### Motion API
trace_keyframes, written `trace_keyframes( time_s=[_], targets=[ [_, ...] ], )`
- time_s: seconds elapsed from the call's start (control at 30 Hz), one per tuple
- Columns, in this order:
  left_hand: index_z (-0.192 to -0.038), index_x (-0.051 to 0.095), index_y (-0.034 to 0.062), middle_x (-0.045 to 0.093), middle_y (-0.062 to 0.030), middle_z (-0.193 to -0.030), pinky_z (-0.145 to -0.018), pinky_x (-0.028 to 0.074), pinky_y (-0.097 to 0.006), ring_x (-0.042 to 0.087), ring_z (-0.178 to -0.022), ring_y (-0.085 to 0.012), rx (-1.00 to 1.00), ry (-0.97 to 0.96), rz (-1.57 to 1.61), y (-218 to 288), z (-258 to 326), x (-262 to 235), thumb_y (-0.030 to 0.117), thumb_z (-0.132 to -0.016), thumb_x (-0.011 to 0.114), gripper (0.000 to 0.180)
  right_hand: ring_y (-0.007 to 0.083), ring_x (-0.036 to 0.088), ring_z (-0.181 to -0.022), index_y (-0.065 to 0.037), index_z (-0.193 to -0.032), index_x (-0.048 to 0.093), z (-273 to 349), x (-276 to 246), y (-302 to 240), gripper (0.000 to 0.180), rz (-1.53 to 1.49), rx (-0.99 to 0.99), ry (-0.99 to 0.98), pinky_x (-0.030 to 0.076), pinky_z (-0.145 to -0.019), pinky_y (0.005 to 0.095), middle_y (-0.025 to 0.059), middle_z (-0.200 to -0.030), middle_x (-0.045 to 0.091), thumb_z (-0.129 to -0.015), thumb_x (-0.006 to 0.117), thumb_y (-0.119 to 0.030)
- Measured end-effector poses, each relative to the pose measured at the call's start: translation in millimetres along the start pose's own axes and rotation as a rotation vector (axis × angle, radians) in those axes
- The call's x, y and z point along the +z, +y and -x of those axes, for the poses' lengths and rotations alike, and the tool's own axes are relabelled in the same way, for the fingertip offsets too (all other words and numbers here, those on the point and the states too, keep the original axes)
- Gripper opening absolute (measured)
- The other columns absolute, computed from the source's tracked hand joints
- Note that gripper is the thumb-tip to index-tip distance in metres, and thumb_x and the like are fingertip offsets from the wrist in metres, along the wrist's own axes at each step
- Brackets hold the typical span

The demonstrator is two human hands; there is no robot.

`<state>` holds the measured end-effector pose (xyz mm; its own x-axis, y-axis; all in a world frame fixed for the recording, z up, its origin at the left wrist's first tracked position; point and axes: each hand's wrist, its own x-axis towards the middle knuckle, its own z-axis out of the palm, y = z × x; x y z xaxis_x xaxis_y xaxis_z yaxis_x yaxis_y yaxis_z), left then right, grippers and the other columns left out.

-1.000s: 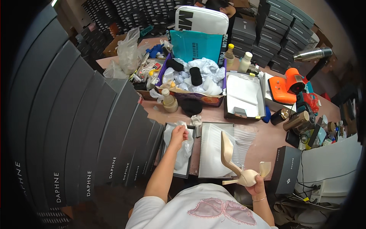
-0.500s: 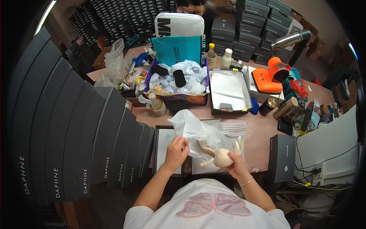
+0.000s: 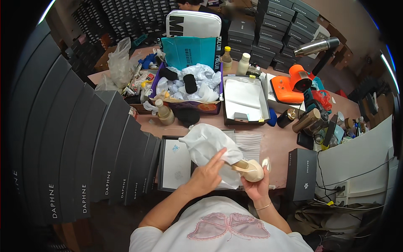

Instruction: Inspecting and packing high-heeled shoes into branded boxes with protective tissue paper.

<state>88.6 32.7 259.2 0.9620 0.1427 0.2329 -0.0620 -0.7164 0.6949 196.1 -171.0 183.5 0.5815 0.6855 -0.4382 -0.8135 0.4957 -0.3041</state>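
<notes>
Centrally, the person's left hand (image 3: 206,176) pinches a crumpled white plastic bag (image 3: 208,148) and holds it against a beige high-heeled shoe (image 3: 250,169). The right hand (image 3: 257,187) cups that shoe from below, fingers closed around it, just above the near edge of a pinkish worktable (image 3: 280,145). Beneath the bag lies an open black shoebox (image 3: 176,163) with a white lining. To the left stands a curved row of dark shoeboxes (image 3: 84,143). Farther back sit a box of white stuffing paper (image 3: 189,86), a dark tray (image 3: 244,100) and an orange handheld machine (image 3: 289,86).
</notes>
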Motion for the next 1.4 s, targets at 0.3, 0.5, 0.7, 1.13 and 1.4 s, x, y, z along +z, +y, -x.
trace_keyframes(
  time_s=[0.3,0.5,0.7,1.13,1.4],
  targets=[
    [-0.127,0.050,-0.0013,0.043,-0.0138,-0.142,-0.060,0.054,-0.032,0.067,-0.075,-0.0251,0.251,-0.100,-0.062,26,-1,31,-0.002,-0.071,0.061,0.058,0.0224,0.054,-0.113,-0.008,-0.126,0.049,-8,19,3,0.034,-0.014,0.078,-0.071,0.043,-0.101,0.0380,0.0085,-0.124,0.054,-0.094,0.054,-0.017],
    [-0.124,0.054,-0.0018,0.050,-0.0125,-0.136,-0.056,0.053,-0.030,0.066,-0.073,-0.0220,0.343,0.084,0.087,28,-13,46,-0.002,-0.069,0.060,0.055,0.0191,0.057,-0.105,-0.004,-0.122,0.051,-12,9,29,0.032,1.016,-0.572,-0.202,0.047,-0.089,0.0339,0.0063,-0.115,0.058,-0.093,0.058,-0.015],
    [-0.115,0.059,-0.0011,0.054,-0.0134,-0.131,-0.056,0.053,-0.027,0.064,-0.071,-0.0192,0.470,-0.087,-0.037,35,1,50,0.001,-0.069,0.064,0.046,0.0209,0.056,-0.107,-0.001,-0.126,0.049,-27,11,29,0.036,0.121,-0.155,-0.108,0.046,-0.092,0.0320,0.0090,-0.118,0.057,-0.095,0.051,-0.018],
    [-0.142,0.030,0.0066,0.047,-0.0123,-0.130,-0.098,0.044,-0.037,0.051,-0.116,-0.0234,-0.844,0.404,1.459,-67,77,55,0.017,-0.085,0.069,0.070,0.0282,0.060,-0.103,-0.004,-0.112,0.061,-15,42,75,0.037,2.209,0.028,-0.649,0.048,-0.085,0.0382,0.0192,-0.109,0.062,-0.084,0.064,-0.029],
    [-0.139,0.039,0.0088,0.056,-0.0127,-0.122,-0.095,0.045,-0.031,0.057,-0.110,-0.0218,-0.370,-0.024,0.216,-114,43,-8,-0.005,-0.072,0.069,0.075,0.0323,0.029,-0.137,0.000,-0.146,0.019,6,0,0,0.088,1.149,0.037,-0.394,0.031,-0.108,0.0372,0.0253,-0.145,0.031,-0.081,0.072,-0.029]
  ],
)
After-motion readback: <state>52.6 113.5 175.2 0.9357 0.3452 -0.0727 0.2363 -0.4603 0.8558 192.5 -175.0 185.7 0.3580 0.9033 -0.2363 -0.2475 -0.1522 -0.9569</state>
